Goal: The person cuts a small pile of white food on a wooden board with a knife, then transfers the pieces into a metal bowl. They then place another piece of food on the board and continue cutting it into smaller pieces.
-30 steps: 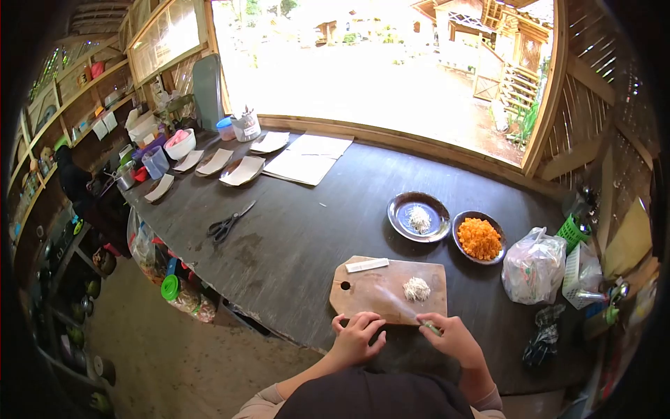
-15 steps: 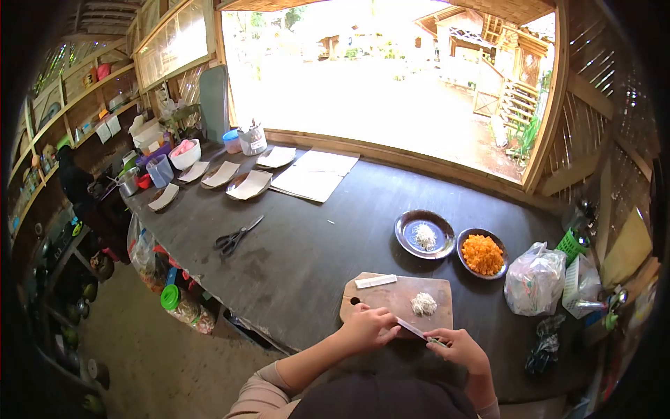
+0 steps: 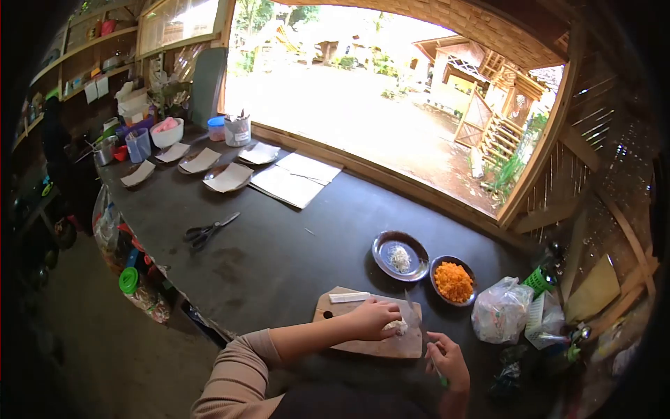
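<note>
On the wooden cutting board point(image 3: 370, 334), the left hand point(image 3: 373, 318) fingers close over the white shredded pile point(image 3: 398, 325) to steady it, while the right hand point(image 3: 447, 359) fingers clamp the green-handled knife point(image 3: 422, 328), blade just beyond.

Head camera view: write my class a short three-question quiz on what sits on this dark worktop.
1. True or false: the left hand rests on the white shreds on the cutting board.
2. Which dish holds the orange pieces? A) the right bowl B) the metal plate C) the plastic bag
3. Fill in: the black-handled tool lying left of the board is a pair of ____.

Key: 1 true. 2 A. 3 scissors. The right hand grips a knife by its handle.
</note>
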A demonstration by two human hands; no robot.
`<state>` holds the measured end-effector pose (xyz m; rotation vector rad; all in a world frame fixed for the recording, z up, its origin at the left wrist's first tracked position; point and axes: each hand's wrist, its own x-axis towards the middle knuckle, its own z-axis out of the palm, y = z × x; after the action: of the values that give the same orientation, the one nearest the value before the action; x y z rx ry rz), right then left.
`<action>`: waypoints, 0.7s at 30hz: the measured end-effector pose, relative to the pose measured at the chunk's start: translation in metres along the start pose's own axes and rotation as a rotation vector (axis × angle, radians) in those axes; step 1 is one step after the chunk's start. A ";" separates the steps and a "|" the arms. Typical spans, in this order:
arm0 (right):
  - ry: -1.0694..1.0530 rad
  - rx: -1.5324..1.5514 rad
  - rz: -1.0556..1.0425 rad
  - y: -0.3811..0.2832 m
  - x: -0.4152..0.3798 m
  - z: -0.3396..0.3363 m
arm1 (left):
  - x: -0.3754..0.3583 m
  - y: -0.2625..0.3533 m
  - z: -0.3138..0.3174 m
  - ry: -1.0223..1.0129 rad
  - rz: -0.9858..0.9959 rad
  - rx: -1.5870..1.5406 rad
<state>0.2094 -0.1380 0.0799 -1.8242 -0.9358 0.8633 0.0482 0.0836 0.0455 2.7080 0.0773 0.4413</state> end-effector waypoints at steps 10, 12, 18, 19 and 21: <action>0.007 0.128 0.082 0.026 0.007 -0.011 | -0.015 -0.014 0.024 -0.092 0.035 0.072; -0.028 0.142 0.074 0.027 0.009 -0.010 | -0.014 -0.008 0.018 -0.157 0.004 0.068; -0.093 0.133 0.059 0.038 0.013 -0.011 | -0.018 -0.006 0.017 -0.241 -0.008 0.108; -0.106 0.151 0.070 0.038 0.014 -0.011 | -0.018 -0.006 0.019 -0.254 -0.021 0.121; -0.104 0.149 0.083 0.039 0.015 -0.011 | -0.018 -0.007 0.019 -0.265 -0.047 0.108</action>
<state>0.2351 -0.1421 0.0455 -1.7129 -0.8413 1.0600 0.0369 0.0810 0.0203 2.8381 0.0930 0.0644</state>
